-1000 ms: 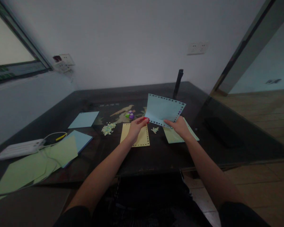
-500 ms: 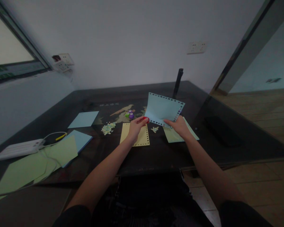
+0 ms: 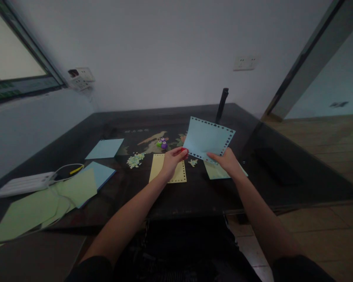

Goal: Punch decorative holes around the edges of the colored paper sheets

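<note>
My left hand (image 3: 174, 158) is closed around a small red craft punch (image 3: 184, 150) at the lower left corner of a light blue sheet of paper (image 3: 208, 137). Small punched holes run along the edges of that sheet. My right hand (image 3: 226, 159) pinches the sheet's lower right edge, thumb on top, and holds it tilted above the table. Under my left hand lies a yellow sheet (image 3: 157, 168) with punched edges. A pale green sheet (image 3: 216, 172) lies below my right hand. Small paper bits (image 3: 193, 162) lie between these two sheets.
A larger heap of paper bits (image 3: 135, 160) and purple and green craft punches (image 3: 162, 144) sit left of centre. Blue paper (image 3: 106, 149), green sheets (image 3: 76, 188) and a white power strip (image 3: 25, 184) with a cable lie left. A black upright post (image 3: 222, 105) stands behind.
Both hands and the blue sheet have shifted slightly to the right, with the red craft punch still at the sheet's lower left corner. The view has tilted a little.
</note>
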`<state>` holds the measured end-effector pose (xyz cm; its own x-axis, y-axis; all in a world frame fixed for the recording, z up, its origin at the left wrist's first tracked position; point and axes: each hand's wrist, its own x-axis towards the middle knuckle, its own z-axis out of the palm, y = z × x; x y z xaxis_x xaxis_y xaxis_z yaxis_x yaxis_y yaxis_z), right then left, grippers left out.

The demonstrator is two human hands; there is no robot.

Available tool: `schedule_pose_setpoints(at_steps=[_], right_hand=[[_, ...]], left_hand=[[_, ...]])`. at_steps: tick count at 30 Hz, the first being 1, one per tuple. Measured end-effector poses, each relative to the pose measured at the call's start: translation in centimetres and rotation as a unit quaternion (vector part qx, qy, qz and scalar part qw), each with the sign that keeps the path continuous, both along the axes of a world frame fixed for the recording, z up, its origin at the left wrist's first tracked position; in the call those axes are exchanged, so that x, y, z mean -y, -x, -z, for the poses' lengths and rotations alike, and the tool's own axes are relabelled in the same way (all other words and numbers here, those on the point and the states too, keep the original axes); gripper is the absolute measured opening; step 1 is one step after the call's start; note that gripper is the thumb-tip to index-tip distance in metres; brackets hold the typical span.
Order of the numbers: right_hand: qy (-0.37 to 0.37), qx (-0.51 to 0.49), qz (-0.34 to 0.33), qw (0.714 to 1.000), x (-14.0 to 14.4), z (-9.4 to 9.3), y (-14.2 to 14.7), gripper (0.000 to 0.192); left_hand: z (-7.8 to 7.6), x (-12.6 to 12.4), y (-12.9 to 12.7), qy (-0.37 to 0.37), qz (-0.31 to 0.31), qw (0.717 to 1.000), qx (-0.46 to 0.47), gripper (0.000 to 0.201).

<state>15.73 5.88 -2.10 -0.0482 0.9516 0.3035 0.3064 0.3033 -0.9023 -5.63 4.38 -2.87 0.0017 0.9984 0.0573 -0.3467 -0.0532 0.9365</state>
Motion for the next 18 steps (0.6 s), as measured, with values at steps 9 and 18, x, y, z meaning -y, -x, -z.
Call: schedule_pose_setpoints(at_steps=[9,18], right_hand=[[0.011,-0.012,0.082,0.996,2.8,2.0,-1.8,0.043],[0.017,-0.017,0.103,0.994,3.5,3.1,-1.8,0.043]], left_hand=[[0.9,0.6,-1.8,0.014,0.038,0.999,-0.008,0.031],[1.1,0.8,-2.0,0.012,0.052,0.998,-0.041,0.029]])
